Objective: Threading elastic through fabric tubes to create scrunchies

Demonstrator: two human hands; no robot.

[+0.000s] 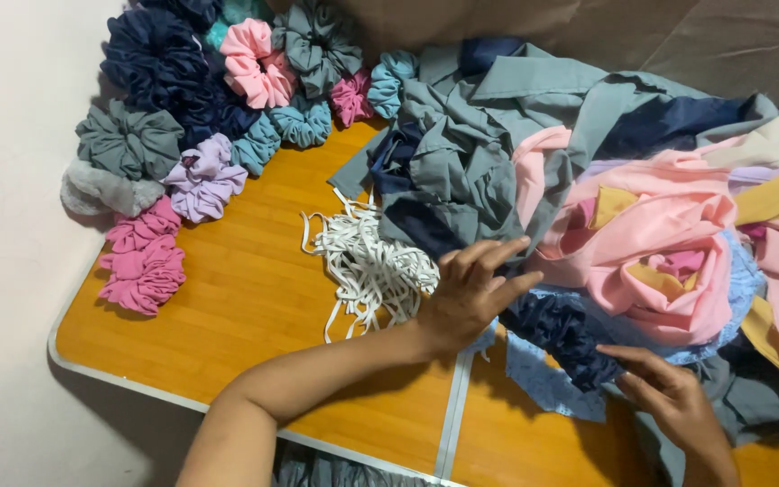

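so a good dozen finished scrunchies (193,108) sit left of the big fabric heap (606,225), still loads uncut, left hand (470,293) fingers spread over its near edge, right hand (669,397) fingers flat together on a navy piece (561,338)

I sit at an orange wooden folding table (227,307) with a grey metal rim, set on a pale floor (10,271); brown cloth backdrop (678,36) hangs behind.
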